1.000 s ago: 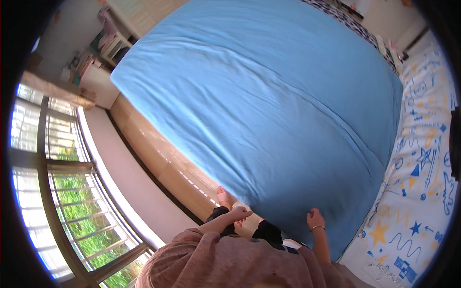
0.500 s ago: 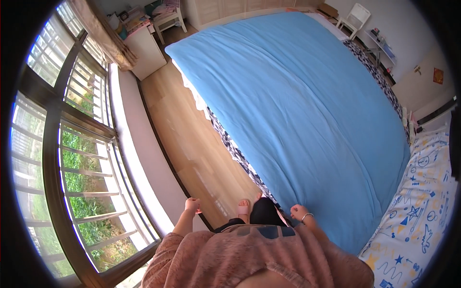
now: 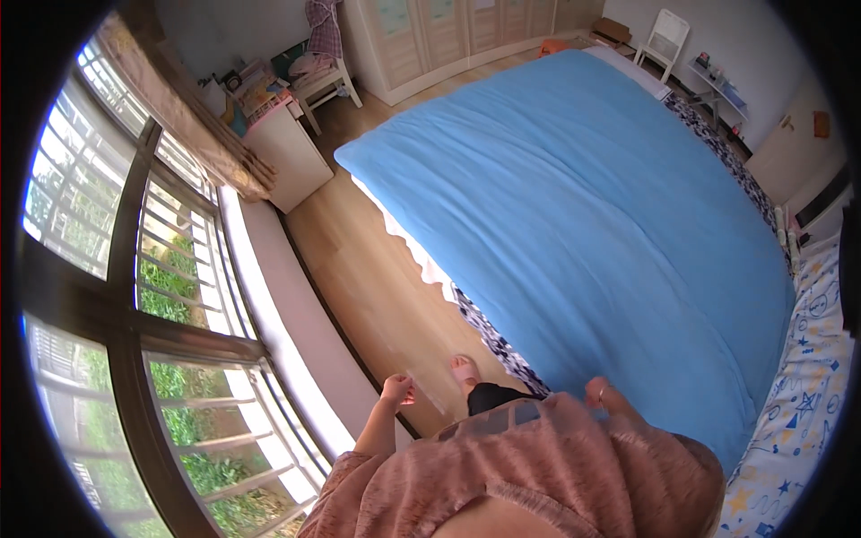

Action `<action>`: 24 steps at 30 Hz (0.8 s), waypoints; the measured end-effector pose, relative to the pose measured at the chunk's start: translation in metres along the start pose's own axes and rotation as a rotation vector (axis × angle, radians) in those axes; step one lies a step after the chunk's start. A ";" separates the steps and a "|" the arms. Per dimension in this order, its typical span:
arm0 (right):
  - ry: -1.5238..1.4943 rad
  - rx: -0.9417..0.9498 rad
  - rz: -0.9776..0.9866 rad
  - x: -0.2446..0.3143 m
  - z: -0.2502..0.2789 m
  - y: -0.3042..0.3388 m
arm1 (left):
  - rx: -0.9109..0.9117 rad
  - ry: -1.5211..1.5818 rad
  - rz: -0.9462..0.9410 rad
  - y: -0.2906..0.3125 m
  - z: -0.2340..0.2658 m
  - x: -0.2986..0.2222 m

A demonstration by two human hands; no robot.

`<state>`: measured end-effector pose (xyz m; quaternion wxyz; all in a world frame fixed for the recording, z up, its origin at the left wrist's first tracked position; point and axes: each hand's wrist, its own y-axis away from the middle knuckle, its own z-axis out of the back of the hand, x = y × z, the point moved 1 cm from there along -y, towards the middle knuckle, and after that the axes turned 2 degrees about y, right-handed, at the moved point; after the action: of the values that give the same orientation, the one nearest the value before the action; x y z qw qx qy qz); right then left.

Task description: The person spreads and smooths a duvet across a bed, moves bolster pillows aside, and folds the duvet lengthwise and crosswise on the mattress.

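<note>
My left hand (image 3: 397,389) hangs over the wooden floor strip between the window ledge and the bed. Its fingers are curled in, and I see nothing in them. Close by the bed's near edge is my right hand (image 3: 595,391), a bracelet on its wrist, with its fingers folded and nothing visible inside. A large blue sheet (image 3: 574,197) spreads over the bed, with long wrinkles running along it. Under its left edge show a white ruffled cloth (image 3: 421,255) and a dark patterned bed skirt (image 3: 493,336). Contact between my right hand and the sheet cannot be made out.
Barred windows and a pale ledge (image 3: 269,269) line the left. A white desk (image 3: 287,161) and a chair with clothes (image 3: 323,81) stand at the far left, beside a cabinet (image 3: 430,36). A white chair (image 3: 664,40) is far right; patterned bedding (image 3: 798,403) lies near right.
The view has tilted up, so the bed sits lower and more of the cabinet shows. My feet have shifted in a step. Both hands remain at my sides.
</note>
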<state>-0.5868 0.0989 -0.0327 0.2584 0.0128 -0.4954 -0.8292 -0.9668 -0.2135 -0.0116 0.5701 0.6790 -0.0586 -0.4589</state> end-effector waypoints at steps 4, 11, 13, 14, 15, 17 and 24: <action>-0.616 -0.058 -0.186 0.140 0.065 -0.028 | -0.028 0.031 -0.037 -0.026 0.059 -0.051; -0.574 -0.109 0.005 0.300 0.162 -0.114 | -0.131 -0.035 0.150 -0.076 0.144 -0.077; -0.573 -0.076 0.067 0.363 0.178 -0.141 | 0.196 -0.005 -0.385 -0.195 0.233 0.017; -0.608 -0.125 -0.013 0.349 0.175 -0.153 | -0.019 -0.367 -0.310 -0.184 0.222 0.018; -0.640 -0.128 -0.032 0.358 0.167 -0.159 | 0.002 -0.397 -0.307 -0.198 0.249 0.004; -0.676 -0.171 -0.118 0.389 0.165 -0.183 | -0.036 -0.326 -0.165 -0.244 0.315 -0.020; -0.035 -0.088 0.100 0.384 0.137 -0.234 | -0.130 -0.246 0.128 -0.249 0.324 -0.340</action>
<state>-1.0547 0.1291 -0.0665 0.2912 -0.0377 -0.4629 -0.8364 -1.4950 -0.1568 -0.0054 0.6295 0.5740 -0.1411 -0.5044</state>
